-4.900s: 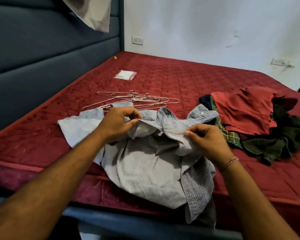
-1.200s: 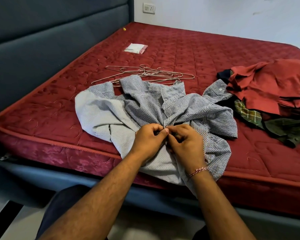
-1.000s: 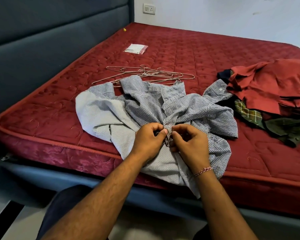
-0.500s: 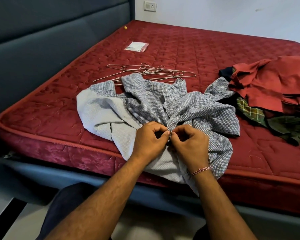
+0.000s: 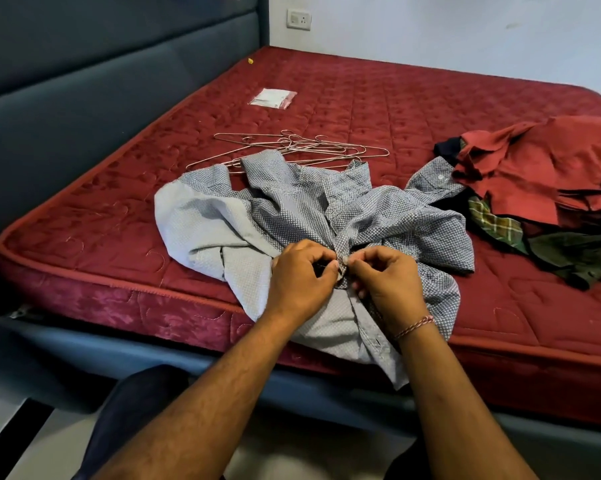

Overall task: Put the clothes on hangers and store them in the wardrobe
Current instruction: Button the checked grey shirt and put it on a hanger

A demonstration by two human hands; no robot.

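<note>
We're seeing soft, even daylight, faint shadows beneath our fingers (image 5: 330, 268), sharp centre, wide-angle bending outward.

A home bedroom: red mattress (image 5: 396, 109) against a padded headboard (image 5: 84, 81), clothes scattered.

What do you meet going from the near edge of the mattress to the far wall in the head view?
Hands pinching the checked shirt → wire hangers → small plastic packet → wall socket.
</note>
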